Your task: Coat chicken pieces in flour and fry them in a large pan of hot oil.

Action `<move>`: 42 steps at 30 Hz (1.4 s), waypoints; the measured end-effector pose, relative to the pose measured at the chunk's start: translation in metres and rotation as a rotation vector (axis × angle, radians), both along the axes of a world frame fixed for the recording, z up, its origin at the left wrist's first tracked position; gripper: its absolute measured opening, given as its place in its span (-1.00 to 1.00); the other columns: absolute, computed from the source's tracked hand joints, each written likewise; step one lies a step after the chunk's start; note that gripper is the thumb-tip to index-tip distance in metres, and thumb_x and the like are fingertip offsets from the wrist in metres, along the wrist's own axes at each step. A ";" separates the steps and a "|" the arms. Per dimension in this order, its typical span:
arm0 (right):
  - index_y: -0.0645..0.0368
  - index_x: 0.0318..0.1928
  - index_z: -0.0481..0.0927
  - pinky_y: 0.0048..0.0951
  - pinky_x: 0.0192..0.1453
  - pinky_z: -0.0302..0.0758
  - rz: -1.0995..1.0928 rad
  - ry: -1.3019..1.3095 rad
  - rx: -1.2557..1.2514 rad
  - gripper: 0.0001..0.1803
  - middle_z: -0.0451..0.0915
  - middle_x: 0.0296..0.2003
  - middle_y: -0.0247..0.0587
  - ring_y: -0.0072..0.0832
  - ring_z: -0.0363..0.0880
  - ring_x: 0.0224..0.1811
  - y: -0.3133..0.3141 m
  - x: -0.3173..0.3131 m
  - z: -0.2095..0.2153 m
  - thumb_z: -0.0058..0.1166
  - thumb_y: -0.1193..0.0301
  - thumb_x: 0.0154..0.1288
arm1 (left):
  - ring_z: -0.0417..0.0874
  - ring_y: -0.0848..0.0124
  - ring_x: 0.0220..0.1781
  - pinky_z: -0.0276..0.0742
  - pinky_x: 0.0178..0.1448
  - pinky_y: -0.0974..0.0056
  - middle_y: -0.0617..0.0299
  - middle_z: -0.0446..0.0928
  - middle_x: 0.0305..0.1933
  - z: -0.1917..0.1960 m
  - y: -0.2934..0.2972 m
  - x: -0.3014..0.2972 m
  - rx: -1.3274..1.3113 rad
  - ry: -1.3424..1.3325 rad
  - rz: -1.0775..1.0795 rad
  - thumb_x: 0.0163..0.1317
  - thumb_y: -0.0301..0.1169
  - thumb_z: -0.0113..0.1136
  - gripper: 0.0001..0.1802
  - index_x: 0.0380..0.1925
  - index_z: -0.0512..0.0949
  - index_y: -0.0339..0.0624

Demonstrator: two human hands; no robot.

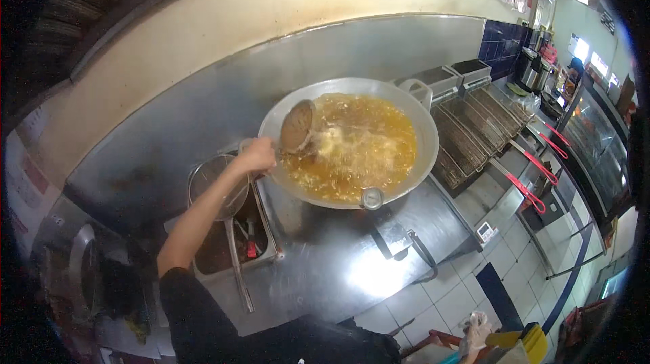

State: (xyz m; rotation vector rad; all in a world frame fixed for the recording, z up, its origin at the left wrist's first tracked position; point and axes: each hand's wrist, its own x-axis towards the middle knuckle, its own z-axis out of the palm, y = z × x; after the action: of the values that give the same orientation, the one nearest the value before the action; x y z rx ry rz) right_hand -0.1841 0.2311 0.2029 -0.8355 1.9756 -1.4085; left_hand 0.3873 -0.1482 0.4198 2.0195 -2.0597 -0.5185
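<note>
My left hand [257,156], bare and closed, grips the handle of a brown, round-bowled ladle [297,127] at the near left rim of a large silver wok [274,115]. The ladle's bowl is tilted over the wok's inner left side. Bubbling yellow-brown oil [393,140] fills the wok, with pale bits of food [332,144] frothing in the middle. At the lower right, my right hand [477,332] wears a clear plastic glove. It is beside a yellow object [535,342] whose kind I cannot make out. Its fingers are too small and blurred to read.
A round strainer [220,184] with a long handle rests over a rectangular well [215,249] of brown liquid. Fryer baskets [474,130] with red handles stand right of the wok. A small white timer [485,231] is on the counter's right edge.
</note>
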 end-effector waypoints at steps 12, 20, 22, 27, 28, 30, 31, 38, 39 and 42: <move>0.18 -0.35 0.47 -0.61 -0.66 0.24 -0.045 0.126 0.060 -0.83 0.40 -0.63 -0.42 -0.68 0.32 -0.69 0.033 -0.031 -0.039 0.03 0.33 0.29 | 0.40 0.57 -0.67 0.35 -0.62 0.42 0.17 0.59 -0.44 -0.023 -0.044 -0.020 0.319 0.374 0.039 0.27 -0.47 -0.10 -0.61 0.06 0.39 -0.45; 0.17 -0.34 0.47 -0.59 -0.65 0.24 -0.091 0.042 0.051 -0.85 0.40 -0.63 -0.43 -0.68 0.30 -0.69 0.018 -0.014 -0.030 0.02 0.35 0.28 | 0.38 0.61 -0.66 0.32 -0.64 0.44 0.20 0.57 -0.44 -0.047 -0.058 -0.018 0.356 0.490 -0.033 0.34 -0.29 -0.02 -0.64 -0.07 0.46 -0.43; 0.16 -0.33 0.47 -0.59 -0.65 0.22 -0.072 0.025 0.020 -0.84 0.39 -0.63 -0.43 -0.69 0.28 -0.69 0.020 -0.012 -0.028 0.04 0.33 0.28 | 0.38 0.61 -0.66 0.31 -0.64 0.44 0.20 0.57 -0.43 -0.048 -0.058 -0.027 0.387 0.533 -0.049 0.35 -0.27 -0.02 -0.63 -0.07 0.46 -0.42; 0.16 -0.34 0.47 -0.58 -0.62 0.23 -0.033 0.111 0.049 -0.83 0.38 -0.63 -0.43 -0.69 0.29 -0.67 0.026 -0.027 -0.042 0.05 0.32 0.28 | 0.37 0.62 -0.67 0.29 -0.65 0.44 0.17 0.56 -0.42 -0.034 -0.044 -0.047 0.384 0.492 -0.109 0.35 -0.25 -0.03 -0.61 -0.03 0.44 -0.39; 0.16 -0.35 0.47 -0.58 -0.62 0.24 -0.009 0.157 0.038 -0.82 0.37 -0.63 -0.43 -0.69 0.30 -0.66 0.027 -0.027 -0.041 0.04 0.31 0.28 | 0.37 0.62 -0.67 0.29 -0.65 0.44 0.17 0.56 -0.42 -0.030 -0.041 -0.051 0.387 0.493 -0.113 0.35 -0.25 -0.03 -0.61 -0.03 0.44 -0.39; 0.17 -0.35 0.48 -0.57 -0.61 0.26 -0.019 0.134 0.034 -0.82 0.39 -0.62 -0.42 -0.69 0.31 -0.65 0.025 -0.024 -0.034 0.05 0.32 0.27 | 0.37 0.62 -0.67 0.28 -0.66 0.45 0.17 0.57 -0.42 -0.024 -0.033 -0.057 0.400 0.483 -0.105 0.34 -0.30 -0.01 -0.64 0.00 0.44 -0.36; 0.19 -0.36 0.49 -0.57 -0.60 0.28 -0.024 0.109 0.029 -0.83 0.40 -0.61 -0.41 -0.69 0.32 -0.64 0.022 -0.020 -0.028 0.06 0.33 0.27 | 0.37 0.62 -0.67 0.28 -0.66 0.45 0.17 0.57 -0.42 -0.025 -0.032 -0.057 0.402 0.487 -0.108 0.34 -0.30 -0.01 -0.64 0.00 0.44 -0.36; 0.24 -0.37 0.51 -0.56 -0.57 0.34 -0.020 0.089 0.055 -0.83 0.44 -0.59 -0.38 -0.68 0.36 -0.60 0.020 -0.019 -0.032 0.06 0.37 0.25 | 0.34 0.64 -0.69 0.27 -0.67 0.47 0.19 0.57 -0.40 -0.039 -0.030 -0.069 0.455 0.548 -0.196 0.31 -0.43 -0.06 -0.66 0.07 0.43 -0.26; 0.24 -0.36 0.51 -0.56 -0.57 0.34 -0.015 0.043 0.079 -0.83 0.44 -0.59 -0.38 -0.67 0.37 -0.59 0.012 -0.004 -0.007 0.05 0.38 0.25 | 0.34 0.64 -0.69 0.27 -0.67 0.48 0.20 0.57 -0.39 -0.039 -0.027 -0.070 0.455 0.570 -0.215 0.32 -0.43 -0.07 -0.66 0.08 0.43 -0.23; 0.24 -0.35 0.51 -0.56 -0.56 0.34 -0.039 0.013 0.096 -0.85 0.45 -0.59 -0.36 -0.66 0.39 -0.59 0.009 0.005 0.009 0.04 0.40 0.24 | 0.34 0.64 -0.68 0.28 -0.68 0.48 0.23 0.58 -0.39 -0.034 -0.019 -0.084 0.504 0.575 -0.268 0.33 -0.41 -0.08 -0.65 0.09 0.42 -0.20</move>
State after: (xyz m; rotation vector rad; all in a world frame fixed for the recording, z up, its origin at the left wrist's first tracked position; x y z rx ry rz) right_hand -0.1789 0.2404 0.2115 -0.7686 2.0626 -1.3218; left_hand 0.3029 -0.1673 0.3861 1.5229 -1.9469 -1.5897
